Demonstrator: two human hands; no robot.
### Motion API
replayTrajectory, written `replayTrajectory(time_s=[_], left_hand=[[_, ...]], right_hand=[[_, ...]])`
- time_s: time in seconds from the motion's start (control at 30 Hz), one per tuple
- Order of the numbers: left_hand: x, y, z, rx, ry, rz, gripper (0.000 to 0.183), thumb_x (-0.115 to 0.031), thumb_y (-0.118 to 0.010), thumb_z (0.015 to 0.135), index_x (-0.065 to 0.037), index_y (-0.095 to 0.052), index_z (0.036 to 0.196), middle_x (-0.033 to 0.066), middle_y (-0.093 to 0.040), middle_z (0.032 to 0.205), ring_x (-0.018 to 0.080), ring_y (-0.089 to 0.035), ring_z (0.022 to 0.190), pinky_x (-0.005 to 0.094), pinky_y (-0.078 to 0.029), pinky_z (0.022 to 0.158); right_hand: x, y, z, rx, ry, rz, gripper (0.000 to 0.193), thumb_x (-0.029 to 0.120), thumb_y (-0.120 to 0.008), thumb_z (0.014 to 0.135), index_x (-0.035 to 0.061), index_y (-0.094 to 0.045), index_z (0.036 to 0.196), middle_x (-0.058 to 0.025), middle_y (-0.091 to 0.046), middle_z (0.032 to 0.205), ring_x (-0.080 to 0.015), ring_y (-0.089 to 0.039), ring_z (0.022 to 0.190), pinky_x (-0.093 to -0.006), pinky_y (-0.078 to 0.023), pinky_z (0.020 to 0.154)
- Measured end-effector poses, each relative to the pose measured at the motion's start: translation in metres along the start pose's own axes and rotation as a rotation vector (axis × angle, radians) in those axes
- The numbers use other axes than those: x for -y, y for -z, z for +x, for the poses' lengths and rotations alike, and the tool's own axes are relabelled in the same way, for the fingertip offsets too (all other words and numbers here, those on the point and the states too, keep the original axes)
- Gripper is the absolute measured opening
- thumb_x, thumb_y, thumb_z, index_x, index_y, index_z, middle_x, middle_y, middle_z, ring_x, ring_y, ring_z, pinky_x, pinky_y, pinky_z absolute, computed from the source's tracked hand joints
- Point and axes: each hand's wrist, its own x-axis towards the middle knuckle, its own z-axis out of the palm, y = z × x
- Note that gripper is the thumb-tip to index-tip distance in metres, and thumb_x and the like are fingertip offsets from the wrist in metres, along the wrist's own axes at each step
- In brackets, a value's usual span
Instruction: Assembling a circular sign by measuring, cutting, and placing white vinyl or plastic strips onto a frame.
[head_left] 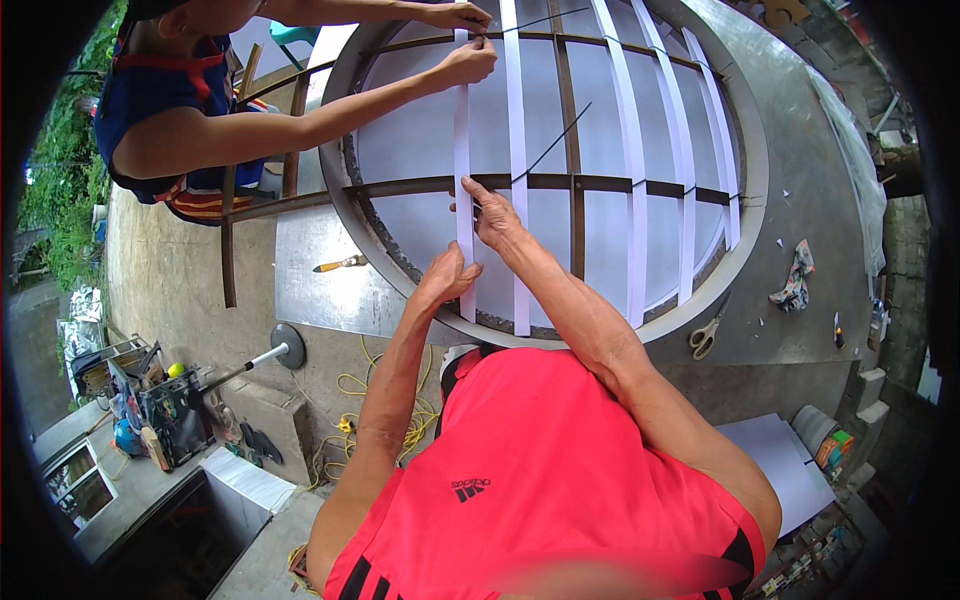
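Note:
A large round grey frame (752, 200) is crossed by brown bars (610, 182) and several long white strips (630, 150). On the leftmost white strip (462, 130), my left hand (450, 274) grips near its close end, fingers closed at the edge. Slightly farther along, where that strip meets a brown bar, my right hand (494, 214) closes on it, with the index finger up against the strip; some fingers are hidden. A black cable tie (562, 135) sticks up from the strip to the right. Another tie (550, 18) stands out at the far bar.
A co-worker's hands (472, 62) hold the same strip's far end. Left of the frame lies a paintbrush (340, 264); at right are scissors (706, 336) and a crumpled cloth (796, 280) on a metal sheet. Yellow cord (420, 425) and a pole-mounted disc (288, 346) are below left.

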Motion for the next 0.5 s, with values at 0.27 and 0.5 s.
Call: replayTrajectory(time_s=[0.27, 0.5], left_hand=[[0.0041, -0.0029, 0.0012, -0.056, -0.09, -0.063, 0.053, -0.029, -0.066, 0.085, 0.015, -0.05, 0.111, 0.0368, -0.064, 0.098, 0.0501, -0.064, 0.097, 0.0498, -0.051, 0.085], [-0.0033, 0.0017, -0.0006, -0.026, -0.03, -0.057, 0.052, -0.029, -0.066, 0.086, 0.012, -0.051, 0.114, 0.0351, -0.064, 0.101, 0.0488, -0.064, 0.1, 0.0489, -0.051, 0.087]], right_hand=[[-0.0016, 0.0006, 0.0005, -0.031, -0.005, 0.021, 0.053, 0.038, -0.086, 0.077, 0.0055, -0.064, 0.114, -0.008, -0.066, 0.102, -0.0265, -0.063, 0.092, -0.0426, -0.053, 0.081], [0.0005, -0.0005, -0.0016, 0.017, 0.01, 0.043, 0.049, 0.034, -0.085, 0.079, 0.0054, -0.064, 0.113, -0.007, -0.066, 0.102, -0.0231, -0.062, 0.091, -0.0388, -0.054, 0.079]])
